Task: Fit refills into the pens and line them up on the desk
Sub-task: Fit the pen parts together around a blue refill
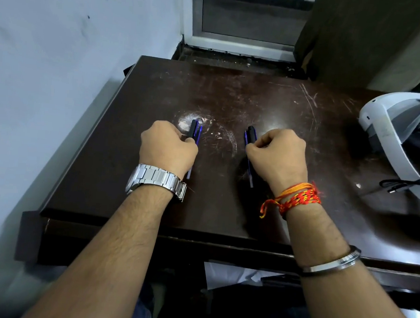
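Two dark pens with blue trim lie lengthwise on the scratched brown desk (233, 98). My left hand (167, 146), with a steel watch at the wrist, curls its fingers round the left pen (194, 130); the pen's black cap end sticks out beyond the knuckles and its pale tip shows below the palm. My right hand (278, 156), with red and orange threads at the wrist, grips the right pen (251, 134) the same way. The pens' middles are hidden under the hands. The two pens lie roughly parallel, about a hand's width apart.
A white headset (399, 137) with a black cable (401, 186) sits at the desk's right edge. A pale wall runs along the left. A window frame (248, 17) and a dark curtain (361, 37) stand behind the desk. White paper (233, 274) shows below the front edge.
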Demonstrator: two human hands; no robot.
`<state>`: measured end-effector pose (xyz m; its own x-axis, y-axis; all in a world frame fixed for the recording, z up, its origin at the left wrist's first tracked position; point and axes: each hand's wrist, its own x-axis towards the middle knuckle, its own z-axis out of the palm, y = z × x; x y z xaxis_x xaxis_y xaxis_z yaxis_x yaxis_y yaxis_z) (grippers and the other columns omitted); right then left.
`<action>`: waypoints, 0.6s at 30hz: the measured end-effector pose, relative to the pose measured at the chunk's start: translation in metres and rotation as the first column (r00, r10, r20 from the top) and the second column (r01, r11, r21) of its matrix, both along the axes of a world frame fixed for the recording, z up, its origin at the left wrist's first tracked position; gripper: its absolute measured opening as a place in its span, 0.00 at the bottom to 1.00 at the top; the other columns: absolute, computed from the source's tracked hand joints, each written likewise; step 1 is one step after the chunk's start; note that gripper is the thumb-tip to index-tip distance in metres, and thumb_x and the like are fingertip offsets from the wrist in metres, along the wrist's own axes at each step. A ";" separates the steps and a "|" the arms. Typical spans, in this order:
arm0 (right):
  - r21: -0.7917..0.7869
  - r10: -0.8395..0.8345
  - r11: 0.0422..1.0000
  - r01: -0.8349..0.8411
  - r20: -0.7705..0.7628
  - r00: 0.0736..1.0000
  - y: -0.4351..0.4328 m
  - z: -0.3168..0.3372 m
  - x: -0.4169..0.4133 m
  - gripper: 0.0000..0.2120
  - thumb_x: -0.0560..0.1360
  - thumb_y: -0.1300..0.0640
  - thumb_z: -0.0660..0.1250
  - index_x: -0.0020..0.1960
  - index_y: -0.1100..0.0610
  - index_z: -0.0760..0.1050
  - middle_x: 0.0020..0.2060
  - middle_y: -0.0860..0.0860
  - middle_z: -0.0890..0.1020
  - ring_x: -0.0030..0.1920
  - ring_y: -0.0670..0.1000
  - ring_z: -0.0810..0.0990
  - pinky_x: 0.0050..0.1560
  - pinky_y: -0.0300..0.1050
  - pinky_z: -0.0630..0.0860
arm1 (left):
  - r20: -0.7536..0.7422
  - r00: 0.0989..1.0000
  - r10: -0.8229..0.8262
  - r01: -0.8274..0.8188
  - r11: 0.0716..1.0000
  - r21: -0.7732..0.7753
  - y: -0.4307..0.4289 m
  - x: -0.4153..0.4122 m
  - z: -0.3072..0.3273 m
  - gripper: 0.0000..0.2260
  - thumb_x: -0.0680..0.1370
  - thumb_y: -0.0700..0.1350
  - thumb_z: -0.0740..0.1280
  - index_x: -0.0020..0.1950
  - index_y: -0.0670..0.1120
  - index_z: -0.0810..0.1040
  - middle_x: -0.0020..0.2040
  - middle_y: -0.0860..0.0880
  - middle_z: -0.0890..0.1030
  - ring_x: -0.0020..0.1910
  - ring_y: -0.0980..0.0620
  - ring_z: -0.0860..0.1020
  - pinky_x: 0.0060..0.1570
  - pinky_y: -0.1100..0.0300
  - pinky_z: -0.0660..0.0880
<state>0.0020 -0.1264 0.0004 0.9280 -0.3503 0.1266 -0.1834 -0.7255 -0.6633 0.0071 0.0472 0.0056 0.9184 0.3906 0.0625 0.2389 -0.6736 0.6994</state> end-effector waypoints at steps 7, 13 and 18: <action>-0.055 -0.036 0.998 0.037 0.015 0.999 0.005 -0.003 0.001 0.08 0.68 0.54 0.66 0.38 0.58 0.80 0.36 0.56 0.82 0.39 0.57 0.81 0.43 0.42 0.77 | 0.029 0.998 -0.051 0.051 0.999 -0.005 -0.010 -0.006 0.003 0.04 0.69 0.45 0.72 0.35 0.49 0.81 0.36 0.49 0.83 0.39 0.48 0.82 0.38 0.63 0.73; -0.126 -0.043 0.992 0.022 -0.165 0.985 -0.011 -0.005 0.008 0.14 0.72 0.51 0.66 0.40 0.63 0.78 0.37 0.60 0.78 0.37 0.58 0.78 0.41 0.44 0.75 | 0.070 0.995 -0.069 0.071 0.997 -0.032 -0.014 -0.007 0.003 0.10 0.70 0.46 0.73 0.29 0.51 0.76 0.31 0.52 0.81 0.36 0.50 0.81 0.37 0.63 0.75; -0.164 0.002 0.986 -0.033 -0.181 0.983 -0.008 -0.006 0.006 0.10 0.72 0.55 0.67 0.39 0.63 0.75 0.37 0.59 0.78 0.38 0.59 0.75 0.44 0.43 0.75 | 0.119 0.984 -0.129 0.139 0.987 -0.077 -0.020 -0.009 0.001 0.08 0.69 0.47 0.73 0.31 0.50 0.80 0.23 0.55 0.74 0.26 0.60 0.75 0.29 0.74 0.70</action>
<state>0.0082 -0.1341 -0.0054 0.9466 -0.3221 0.0121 -0.2750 -0.8266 -0.4911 -0.0021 0.0274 0.0067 0.9517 0.2729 0.1410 0.0666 -0.6315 0.7725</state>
